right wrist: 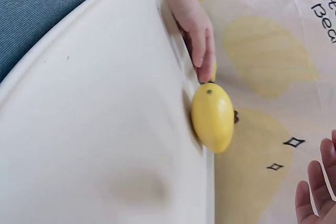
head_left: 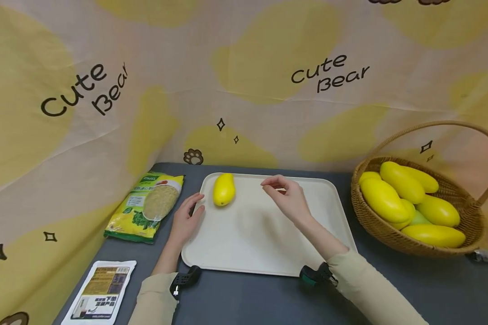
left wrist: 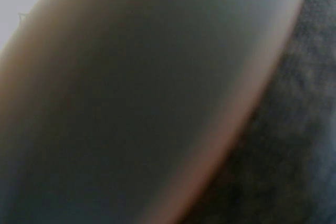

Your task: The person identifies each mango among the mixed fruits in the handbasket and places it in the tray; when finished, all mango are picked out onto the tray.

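A yellow mango (head_left: 224, 189) lies near the far left corner of a white tray (head_left: 244, 243). My left hand (head_left: 187, 216) rests at the tray's left edge, fingers relaxed, holding nothing. In the right wrist view that left hand (right wrist: 194, 24) shows just beyond the mango (right wrist: 212, 119). Above the middle of the tray hovers my right hand (head_left: 286, 196), its fingers loosely bent with nothing between them. Several of its fingers (right wrist: 315, 182) appear at the corner of the right wrist view. The left wrist view is mostly filled by a blurred dark surface.
A wicker basket (head_left: 374, 225) with a tall handle, holding several yellow mangoes (head_left: 384, 198), stands right of the tray. On the left lie a yellow-green food bag (head_left: 146, 207) and a white pouch (head_left: 101, 291). A printed cloth (head_left: 248, 90) hangs behind the grey table (head_left: 244, 298).
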Motion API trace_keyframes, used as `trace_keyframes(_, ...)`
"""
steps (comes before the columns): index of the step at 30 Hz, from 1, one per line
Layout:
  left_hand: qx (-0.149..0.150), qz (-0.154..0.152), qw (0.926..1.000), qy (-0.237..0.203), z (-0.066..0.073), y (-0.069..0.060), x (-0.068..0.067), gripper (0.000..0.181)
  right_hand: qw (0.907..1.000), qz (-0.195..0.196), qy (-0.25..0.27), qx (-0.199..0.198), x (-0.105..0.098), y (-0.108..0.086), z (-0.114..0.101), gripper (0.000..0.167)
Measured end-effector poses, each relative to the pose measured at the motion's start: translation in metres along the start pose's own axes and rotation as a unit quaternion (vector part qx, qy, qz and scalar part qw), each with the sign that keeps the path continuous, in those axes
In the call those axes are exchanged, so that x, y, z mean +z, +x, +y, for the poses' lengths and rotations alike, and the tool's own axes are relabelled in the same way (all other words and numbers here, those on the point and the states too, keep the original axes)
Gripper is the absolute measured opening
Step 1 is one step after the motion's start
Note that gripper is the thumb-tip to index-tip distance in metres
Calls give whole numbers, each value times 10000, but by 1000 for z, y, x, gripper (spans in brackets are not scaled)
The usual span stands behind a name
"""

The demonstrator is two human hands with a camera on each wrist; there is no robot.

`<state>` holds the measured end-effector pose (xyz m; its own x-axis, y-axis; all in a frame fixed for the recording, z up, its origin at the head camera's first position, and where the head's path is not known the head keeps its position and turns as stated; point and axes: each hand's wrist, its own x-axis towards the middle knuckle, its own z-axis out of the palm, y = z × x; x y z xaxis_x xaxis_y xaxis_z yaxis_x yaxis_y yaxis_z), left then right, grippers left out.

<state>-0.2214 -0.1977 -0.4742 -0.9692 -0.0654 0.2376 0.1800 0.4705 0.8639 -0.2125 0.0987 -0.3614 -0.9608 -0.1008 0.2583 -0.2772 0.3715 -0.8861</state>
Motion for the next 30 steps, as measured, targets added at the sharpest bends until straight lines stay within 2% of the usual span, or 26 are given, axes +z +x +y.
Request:
trace_keyframes(5, -76, 68, 9999, 51, -2, -1, -4, 36, 9970, -136, -681, -335, -53, -16, -10, 13)
trace_keyframes(9, -131, 40, 9999, 10, -3, -2, -6, 36, 9860, -186, -1474, -755, -93, -31, -12, 10)
trace_keyframes(11, -139, 4, 9999, -26, -3, -3, -7, 36, 9753, -116, -1911, -1099, -112, -38, -11, 7)
trace_keyframes(14, -143, -21, 9999, -69, -2, -4, -8, 37, 9535, 105, -2567, -1578, -141, -47, -7, 9)
trace_keyframes(17, -137, -49, 9999, -40, 0, -4, -8, 37, 9364, 287, -3082, -1656, -171, -54, -2, 13)
trace_keyframes(19, -145, -65, 9999, 1, 0, -3, -7, 37, 9265, 309, -3397, -1588, -192, -56, 2, 14)
trace_keyframes(24, -166, -60, 9998, 51, 2, -2, -6, 36, 9109, -12, -4008, -980, -242, -49, 14, 20)
trace_keyframes(30, -161, -108, 9998, 42, 4, 0, -2, 36, 9133, -1004, -3936, 279, -292, -25, 25, 44)
